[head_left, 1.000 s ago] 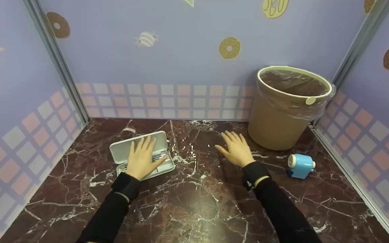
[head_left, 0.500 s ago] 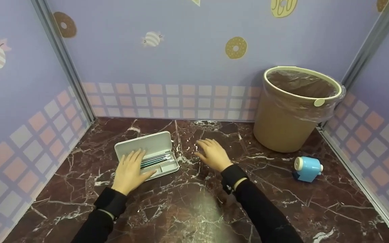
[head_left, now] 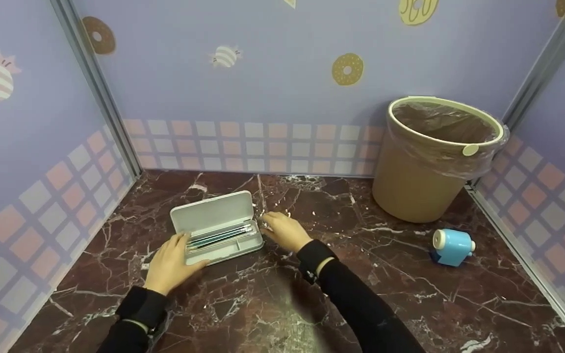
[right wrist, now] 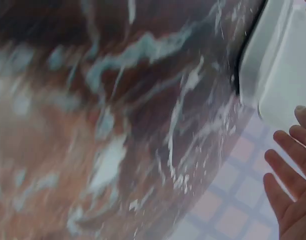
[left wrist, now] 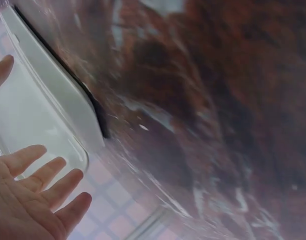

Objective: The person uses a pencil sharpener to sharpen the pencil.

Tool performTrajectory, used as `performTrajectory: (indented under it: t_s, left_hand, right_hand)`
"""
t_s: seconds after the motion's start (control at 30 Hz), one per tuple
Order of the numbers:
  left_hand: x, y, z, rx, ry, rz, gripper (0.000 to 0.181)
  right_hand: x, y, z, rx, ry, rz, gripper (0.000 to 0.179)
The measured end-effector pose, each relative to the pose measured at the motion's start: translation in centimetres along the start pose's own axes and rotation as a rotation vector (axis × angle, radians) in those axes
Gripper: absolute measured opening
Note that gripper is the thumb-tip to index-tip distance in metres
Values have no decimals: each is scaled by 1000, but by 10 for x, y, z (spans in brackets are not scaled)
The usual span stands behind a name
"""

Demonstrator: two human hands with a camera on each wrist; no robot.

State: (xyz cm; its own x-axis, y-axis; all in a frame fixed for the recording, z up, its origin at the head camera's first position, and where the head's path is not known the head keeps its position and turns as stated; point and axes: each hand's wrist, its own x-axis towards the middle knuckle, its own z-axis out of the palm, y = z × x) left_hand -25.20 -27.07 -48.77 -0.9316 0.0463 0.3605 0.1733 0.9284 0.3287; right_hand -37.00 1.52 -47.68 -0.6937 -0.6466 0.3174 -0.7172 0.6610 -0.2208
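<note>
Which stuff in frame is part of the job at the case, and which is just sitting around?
Likely the job:
- open pencil case, left hand and right hand at opposite ends
- pencils inside it

Apparently just around:
- light-blue device, away from both hands
- lined bin near the back wall

Marbled tabletop (head_left: 233, 309) – pencil case (head_left: 214, 213), bin (head_left: 417, 181), blue device (head_left: 455, 246), pale scraps (left wrist: 143, 127)
</note>
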Motion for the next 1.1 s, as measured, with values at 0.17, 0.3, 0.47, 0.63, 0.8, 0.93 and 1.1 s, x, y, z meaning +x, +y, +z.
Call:
performTrajectory:
  t_s: [0.17,0.3,0.47,0.63,0.8,0.93,1.1]
  left_hand:
    - [8,1,2,-32,-88,-41,88]
    - [15,0,3,-35,-135,-70,88]
    - [20,-2,3,-32,-171,-78,89]
    - [22,-7,3,-40,-194,-82,89]
    - [18,-13,-1,-47,-203,-97,89]
    - [13,-17,-4,-54,-229,-120,90]
    - [11,-19,-4,-53,-258,-141,90]
  right_hand:
    - [6,-1,8,20,-25,-10,32]
    - [10,-3,13,14,-10,-13,32]
    - [17,-2,17,-35,14,-35,28]
    - [24,-1,19,-99,5,-22,16]
    - [34,-6,27,-190,-18,-56,14]
    - [41,-13,34,-249,-55,-73,15]
    - [44,-18,38,-282,-98,-43,17]
